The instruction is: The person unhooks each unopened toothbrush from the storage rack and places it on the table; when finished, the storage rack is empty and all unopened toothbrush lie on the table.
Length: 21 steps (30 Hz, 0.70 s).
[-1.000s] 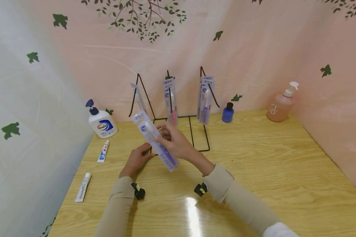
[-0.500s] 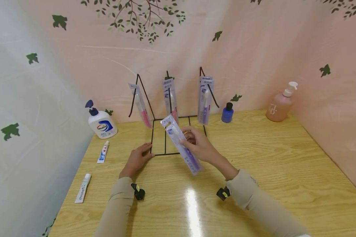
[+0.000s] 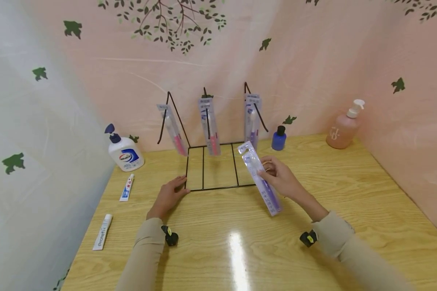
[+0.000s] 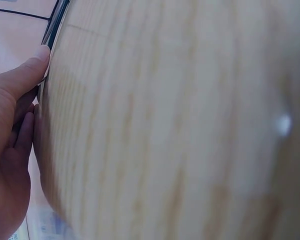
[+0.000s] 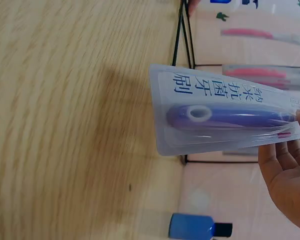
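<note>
In the head view my right hand (image 3: 282,178) pinches a packaged purple toothbrush (image 3: 260,180) by its side, thumb in front and fingers behind. The pack tilts, its hanging hole up and to the left, over the right front of a black wire display rack (image 3: 218,188). The right wrist view shows the purple handle (image 5: 230,117) through clear plastic. My left hand (image 3: 168,198) lies on the table, thumb and fingers about the rack's front left corner. Packaged toothbrushes hang on its hooks: pink at left (image 3: 175,133), pink in the middle (image 3: 211,129), purple at right (image 3: 253,117).
A white pump bottle (image 3: 126,153) and two toothpaste tubes, one small (image 3: 126,188) and one larger (image 3: 102,232), are at the left. A blue bottle (image 3: 278,139) stands right of the rack; a pink pump bottle (image 3: 344,129) is farther right. A patterned cloth hangs behind.
My right hand has carried the packaged toothbrush rightward, from the rack's left side to its right front. The left pink pack has swung to face forward. My left hand has stayed put.
</note>
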Each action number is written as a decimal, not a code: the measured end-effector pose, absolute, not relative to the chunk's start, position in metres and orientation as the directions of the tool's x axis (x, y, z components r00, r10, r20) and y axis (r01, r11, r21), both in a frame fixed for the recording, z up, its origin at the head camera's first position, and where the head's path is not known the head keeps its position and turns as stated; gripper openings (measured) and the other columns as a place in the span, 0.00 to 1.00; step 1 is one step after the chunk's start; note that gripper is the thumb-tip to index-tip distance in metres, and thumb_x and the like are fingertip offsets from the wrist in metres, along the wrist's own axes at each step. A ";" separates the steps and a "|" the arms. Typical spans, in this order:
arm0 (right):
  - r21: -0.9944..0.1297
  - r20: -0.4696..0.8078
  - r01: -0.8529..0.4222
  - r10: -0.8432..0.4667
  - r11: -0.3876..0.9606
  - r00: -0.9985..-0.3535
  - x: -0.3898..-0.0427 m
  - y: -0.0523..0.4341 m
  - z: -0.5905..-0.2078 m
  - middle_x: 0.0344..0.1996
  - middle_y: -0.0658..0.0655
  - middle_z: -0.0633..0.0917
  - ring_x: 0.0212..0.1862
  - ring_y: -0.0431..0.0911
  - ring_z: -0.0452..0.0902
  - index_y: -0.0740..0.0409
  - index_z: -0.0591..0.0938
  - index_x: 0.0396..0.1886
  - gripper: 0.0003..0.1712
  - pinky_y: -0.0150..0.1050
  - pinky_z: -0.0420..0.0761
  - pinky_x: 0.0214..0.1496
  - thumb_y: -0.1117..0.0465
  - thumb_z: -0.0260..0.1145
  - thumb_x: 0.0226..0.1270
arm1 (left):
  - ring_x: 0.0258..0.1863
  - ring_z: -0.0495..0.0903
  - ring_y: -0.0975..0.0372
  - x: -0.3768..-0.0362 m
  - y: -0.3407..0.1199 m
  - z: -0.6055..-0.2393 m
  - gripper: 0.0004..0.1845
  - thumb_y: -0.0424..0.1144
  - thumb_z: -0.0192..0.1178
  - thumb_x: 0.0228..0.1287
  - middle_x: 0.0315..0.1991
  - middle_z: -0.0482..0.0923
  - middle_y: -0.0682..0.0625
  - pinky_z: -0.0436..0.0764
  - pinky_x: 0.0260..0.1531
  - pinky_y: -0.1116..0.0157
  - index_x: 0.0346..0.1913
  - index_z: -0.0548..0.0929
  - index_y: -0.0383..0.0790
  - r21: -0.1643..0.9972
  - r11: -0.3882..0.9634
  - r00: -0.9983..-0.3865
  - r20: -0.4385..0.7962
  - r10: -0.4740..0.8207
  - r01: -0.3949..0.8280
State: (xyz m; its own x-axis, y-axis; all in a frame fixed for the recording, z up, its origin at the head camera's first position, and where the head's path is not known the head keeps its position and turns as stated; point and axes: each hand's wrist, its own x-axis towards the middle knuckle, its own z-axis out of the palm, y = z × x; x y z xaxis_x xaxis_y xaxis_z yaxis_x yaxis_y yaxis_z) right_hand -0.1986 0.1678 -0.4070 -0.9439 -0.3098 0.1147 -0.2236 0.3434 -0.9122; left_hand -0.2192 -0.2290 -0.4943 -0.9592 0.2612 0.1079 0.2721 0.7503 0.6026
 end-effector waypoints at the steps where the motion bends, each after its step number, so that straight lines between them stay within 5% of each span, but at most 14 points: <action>1: -0.911 0.109 -0.214 -0.296 0.351 -0.949 -0.199 0.173 -0.408 0.44 0.66 0.82 0.40 0.47 0.81 0.64 0.68 0.60 0.21 0.35 0.81 0.38 0.62 0.59 0.71 | 0.69 0.63 0.47 -0.219 -0.229 -0.494 0.30 0.43 0.63 0.63 0.68 0.68 0.41 0.62 0.68 0.47 0.66 0.72 0.35 0.599 0.752 -0.959 0.110 0.263 0.275; 14: -0.935 0.000 -0.030 -0.084 0.352 -0.996 -0.222 0.221 -0.434 0.49 0.70 0.79 0.36 0.33 0.77 0.68 0.63 0.63 0.27 0.29 0.81 0.35 0.58 0.57 0.73 | 0.69 0.63 0.46 -0.219 -0.230 -0.493 0.29 0.42 0.63 0.63 0.67 0.68 0.40 0.62 0.68 0.47 0.65 0.72 0.34 0.601 0.745 -0.954 0.120 0.273 0.289; 21: -0.901 -0.104 0.083 -0.025 0.426 -0.994 -0.232 0.229 -0.443 0.56 0.71 0.76 0.43 0.45 0.77 0.66 0.60 0.66 0.29 0.29 0.80 0.38 0.54 0.54 0.74 | 0.70 0.62 0.47 -0.220 -0.231 -0.494 0.29 0.43 0.62 0.64 0.67 0.68 0.41 0.61 0.69 0.47 0.66 0.72 0.35 0.608 0.744 -0.957 0.103 0.272 0.277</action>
State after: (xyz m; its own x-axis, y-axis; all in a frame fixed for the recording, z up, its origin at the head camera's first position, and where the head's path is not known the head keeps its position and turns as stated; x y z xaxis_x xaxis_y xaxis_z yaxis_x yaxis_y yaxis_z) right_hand -0.2319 0.2287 -0.4425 -0.9943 -0.0254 -0.1035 0.0829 0.4257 -0.9011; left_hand -0.2200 -0.2313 -0.4941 -0.9567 0.2722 0.1034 0.2774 0.7437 0.6083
